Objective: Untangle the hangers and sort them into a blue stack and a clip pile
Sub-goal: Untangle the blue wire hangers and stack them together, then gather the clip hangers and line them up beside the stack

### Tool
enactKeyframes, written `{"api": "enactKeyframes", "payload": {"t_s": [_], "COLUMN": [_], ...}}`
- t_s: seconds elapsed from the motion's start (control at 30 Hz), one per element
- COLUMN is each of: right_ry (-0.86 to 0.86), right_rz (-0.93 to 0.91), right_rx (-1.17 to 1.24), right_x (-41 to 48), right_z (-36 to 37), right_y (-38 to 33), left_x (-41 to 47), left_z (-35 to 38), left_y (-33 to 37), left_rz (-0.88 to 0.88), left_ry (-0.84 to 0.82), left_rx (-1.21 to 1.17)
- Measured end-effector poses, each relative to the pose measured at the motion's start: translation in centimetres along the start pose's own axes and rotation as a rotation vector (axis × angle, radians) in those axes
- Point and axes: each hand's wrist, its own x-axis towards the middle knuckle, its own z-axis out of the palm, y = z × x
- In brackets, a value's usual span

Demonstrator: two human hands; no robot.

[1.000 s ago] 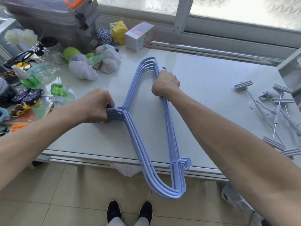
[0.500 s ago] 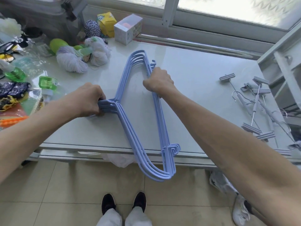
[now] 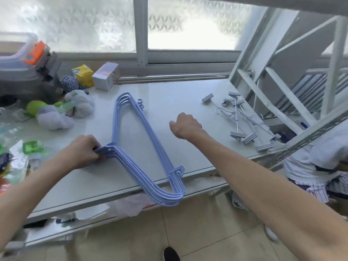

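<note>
A stack of several blue hangers (image 3: pixel 148 136) lies flat on the white table (image 3: pixel 169 102), its near end jutting past the front edge. My left hand (image 3: pixel 82 151) grips the stack at its hook end on the left. My right hand (image 3: pixel 185 125) hovers right of the stack with fingers curled, holding nothing and touching no hanger. A pile of grey clip hangers (image 3: pixel 239 119) lies tangled at the table's right side.
Yarn balls (image 3: pixel 56 117), a yellow pack (image 3: pixel 83 74), a small white box (image 3: pixel 106 75) and a grey toolbox (image 3: pixel 24 72) crowd the table's left and back. A white metal frame (image 3: pixel 293 87) leans at the right. Windows run behind.
My right hand has let go of the blue stack and moved right, away from it. My left hand keeps its grip. The camera has tilted up and swung to the right.
</note>
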Motion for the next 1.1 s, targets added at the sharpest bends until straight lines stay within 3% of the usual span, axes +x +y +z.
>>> {"api": "enactKeyframes", "payload": {"t_s": [0.4,0.6,0.9,1.1], "right_ry": [0.09,0.171,0.165,0.15], "right_rz": [0.153,0.184,0.173,0.165], "right_rx": [0.046,0.061,0.167,0.181], "right_x": [3.0,5.7,8.0,9.0], "right_z": [-4.4,-6.8,-6.5,-6.2], "right_y": [13.1,18.9,23.3,24.7], "left_x": [-0.5,-0.3,4.2,8.2], "left_z": [-1.5,-4.7,-2.9,0.4], "left_y": [2.8,6.7,19.0,27.1], "left_rz": [-0.131,-0.304,-0.13,-0.054], "left_ry": [-0.048,-0.054,0.131,0.103], "left_rx": [0.051,0.014,0.076,0.118]}}
